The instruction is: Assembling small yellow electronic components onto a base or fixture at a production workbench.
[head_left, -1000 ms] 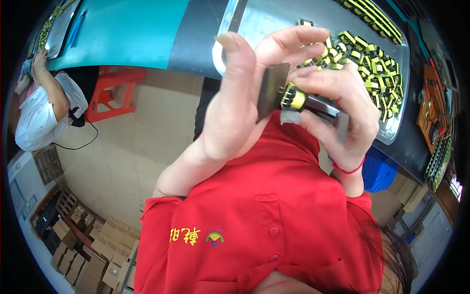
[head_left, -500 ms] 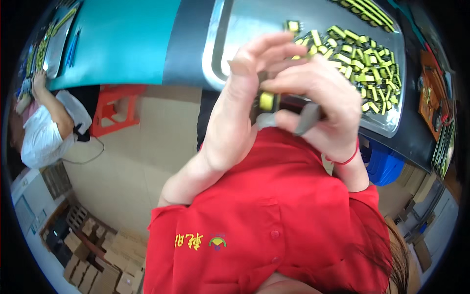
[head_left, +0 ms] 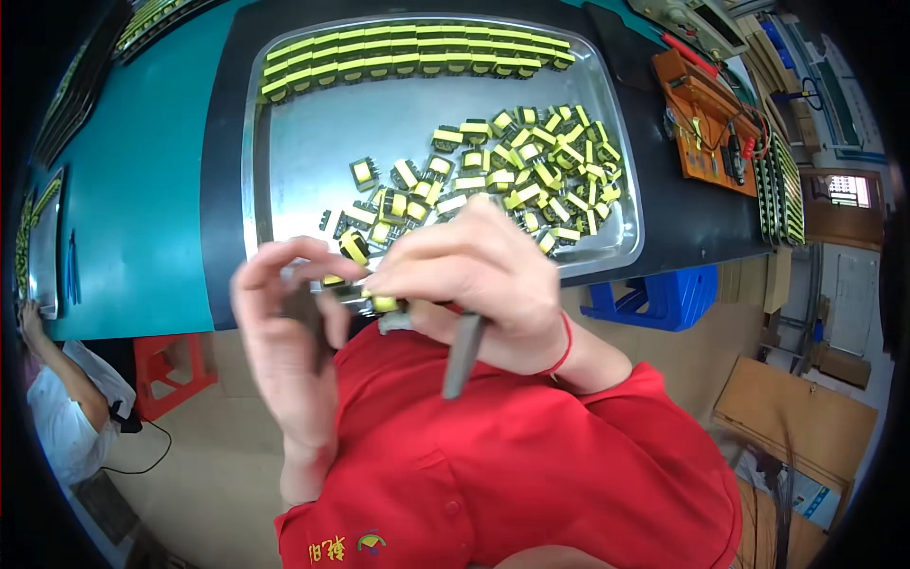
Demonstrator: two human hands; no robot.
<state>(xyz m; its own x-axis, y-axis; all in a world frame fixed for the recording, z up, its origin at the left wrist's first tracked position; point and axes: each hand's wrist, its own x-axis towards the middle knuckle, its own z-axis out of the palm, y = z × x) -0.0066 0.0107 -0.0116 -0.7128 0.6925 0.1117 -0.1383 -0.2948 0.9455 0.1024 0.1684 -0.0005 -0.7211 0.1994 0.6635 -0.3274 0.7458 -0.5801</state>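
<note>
My right hand (head_left: 483, 284) is closed, with a grey flat-ended tool (head_left: 464, 356) sticking out below its fingers. At its fingertips is a small transformer (head_left: 383, 303) with a yellow-wrapped coil and black core, partly covered by the fingers. My left hand (head_left: 294, 356) is just left of it, blurred, fingers curled around something dark that I cannot make out. Both hands are over the near edge of a metal tray (head_left: 258, 180). Loose yellow and black transformers (head_left: 523, 171) lie heaped in its right half, and others stand in neat rows (head_left: 408, 57) along the far side.
An orange tool holder (head_left: 701, 123) stands right of the tray. A blue stool (head_left: 654, 299) is under the bench; a red stool (head_left: 175, 370) stands at left. Another person's arm (head_left: 81, 379) reaches toward a second tray (head_left: 45, 247). Blue tweezers (head_left: 71, 270) lie on the green mat (head_left: 133, 190).
The view has swung, so the whole tray now shows. My hands have lowered toward the tray's near edge; the left hand has turned and curled its fingers. The grey tool remains in my right hand.
</note>
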